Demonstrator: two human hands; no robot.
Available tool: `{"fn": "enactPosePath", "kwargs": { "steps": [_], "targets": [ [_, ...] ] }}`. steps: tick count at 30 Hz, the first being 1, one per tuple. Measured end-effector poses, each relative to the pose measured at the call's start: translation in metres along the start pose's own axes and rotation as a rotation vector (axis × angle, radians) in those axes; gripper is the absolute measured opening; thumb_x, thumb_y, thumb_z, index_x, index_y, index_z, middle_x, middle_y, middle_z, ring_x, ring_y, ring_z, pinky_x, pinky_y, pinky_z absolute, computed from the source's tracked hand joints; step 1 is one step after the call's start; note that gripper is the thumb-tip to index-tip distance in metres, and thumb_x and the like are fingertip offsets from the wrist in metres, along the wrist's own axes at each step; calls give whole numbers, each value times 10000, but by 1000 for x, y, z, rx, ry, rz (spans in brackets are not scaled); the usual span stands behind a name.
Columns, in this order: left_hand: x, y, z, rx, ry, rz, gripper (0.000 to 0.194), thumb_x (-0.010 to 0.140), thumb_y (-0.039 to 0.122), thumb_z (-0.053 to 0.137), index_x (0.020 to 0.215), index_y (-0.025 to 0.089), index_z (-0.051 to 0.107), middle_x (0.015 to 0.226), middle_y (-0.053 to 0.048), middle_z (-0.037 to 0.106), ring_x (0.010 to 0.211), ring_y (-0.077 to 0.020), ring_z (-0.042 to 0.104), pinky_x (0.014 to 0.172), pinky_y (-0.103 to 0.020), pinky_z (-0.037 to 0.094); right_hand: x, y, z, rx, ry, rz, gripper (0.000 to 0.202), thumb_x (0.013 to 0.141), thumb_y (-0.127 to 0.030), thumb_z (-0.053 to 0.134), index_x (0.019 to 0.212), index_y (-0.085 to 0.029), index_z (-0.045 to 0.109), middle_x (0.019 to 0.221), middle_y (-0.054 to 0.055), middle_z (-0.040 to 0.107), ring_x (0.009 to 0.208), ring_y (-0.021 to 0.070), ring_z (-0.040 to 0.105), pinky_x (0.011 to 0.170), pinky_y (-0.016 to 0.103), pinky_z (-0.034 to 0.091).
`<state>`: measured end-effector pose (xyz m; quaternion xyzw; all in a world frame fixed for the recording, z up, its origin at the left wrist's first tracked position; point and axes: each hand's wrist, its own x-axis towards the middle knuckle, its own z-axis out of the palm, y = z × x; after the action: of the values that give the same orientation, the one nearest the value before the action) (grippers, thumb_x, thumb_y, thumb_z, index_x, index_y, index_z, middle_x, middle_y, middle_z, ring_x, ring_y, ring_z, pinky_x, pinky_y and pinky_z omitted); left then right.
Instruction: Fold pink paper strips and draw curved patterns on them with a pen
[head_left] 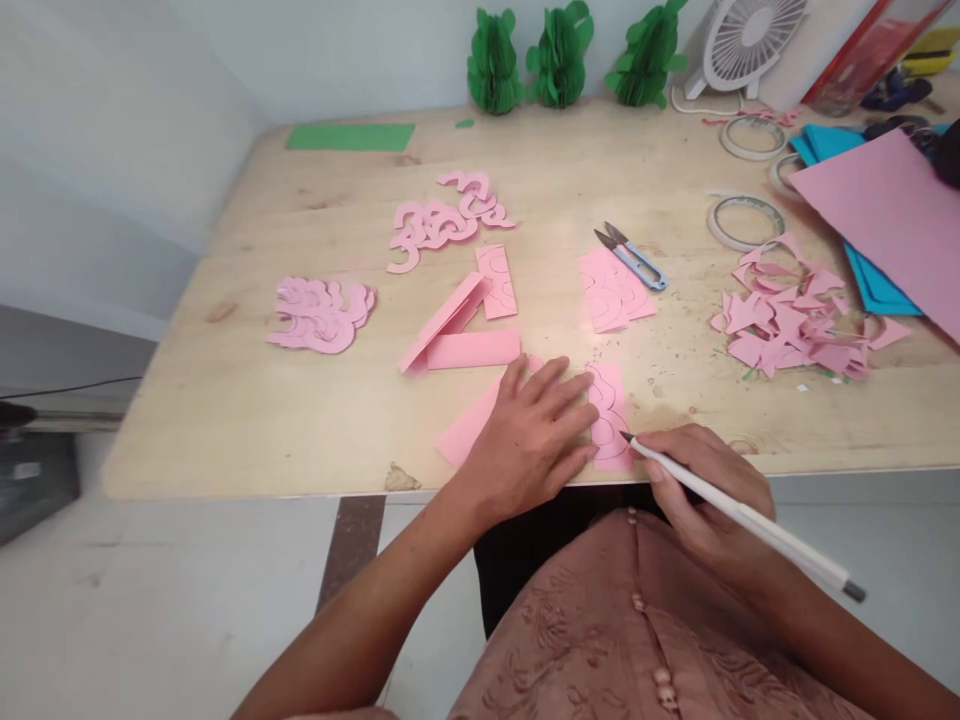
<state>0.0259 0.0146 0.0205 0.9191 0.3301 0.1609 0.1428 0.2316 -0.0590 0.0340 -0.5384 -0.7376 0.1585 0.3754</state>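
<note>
A pink paper strip (609, 440) with a curvy outline drawn on it lies at the table's front edge. My left hand (529, 425) rests flat with its fingers spread, fingertips on the strip's left side and palm over another pink paper piece (469, 425). In my right hand (709, 480) is a white pen (750, 515), its dark tip at the strip's right edge. Folded pink strips (472, 350) lie just beyond my left hand. Farther off are a marked pink strip (501, 283) and marked pink pieces (604, 300), with blue-handled thread snips (634, 258) partly on them.
Cut pink curls (439, 225) and a stack of pink cutouts (322, 315) lie to the left. Pink scraps (787, 325), tape rolls (746, 222) and coloured sheets (889, 215) cover the right. Green paper trees (562, 60) and a white fan (754, 40) stand behind.
</note>
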Motion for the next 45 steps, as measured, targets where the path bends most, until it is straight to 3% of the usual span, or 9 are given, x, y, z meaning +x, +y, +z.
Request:
{"fn": "enactPosePath", "kwargs": {
  "steps": [4, 45],
  "targets": [
    [0, -1, 0, 4, -6, 3, 236, 966, 374, 468, 1108, 235, 595, 1441, -31, 520, 1398, -307, 359, 1156, -566, 186, 0, -6, -3, 52, -67, 94, 144, 883, -142, 565, 977, -228, 632, 801, -5, 678, 724, 144, 620, 661, 290, 480],
    [0, -1, 0, -3, -13, 1, 229, 960, 359, 472, 1093, 237, 614, 1440, -39, 521, 1403, -299, 351, 1166, -556, 177, 6, -13, 5, -22, -60, -6, 89, 864, -145, 565, 885, -215, 615, 706, -9, 676, 637, 144, 620, 640, 294, 465]
  ]
}}
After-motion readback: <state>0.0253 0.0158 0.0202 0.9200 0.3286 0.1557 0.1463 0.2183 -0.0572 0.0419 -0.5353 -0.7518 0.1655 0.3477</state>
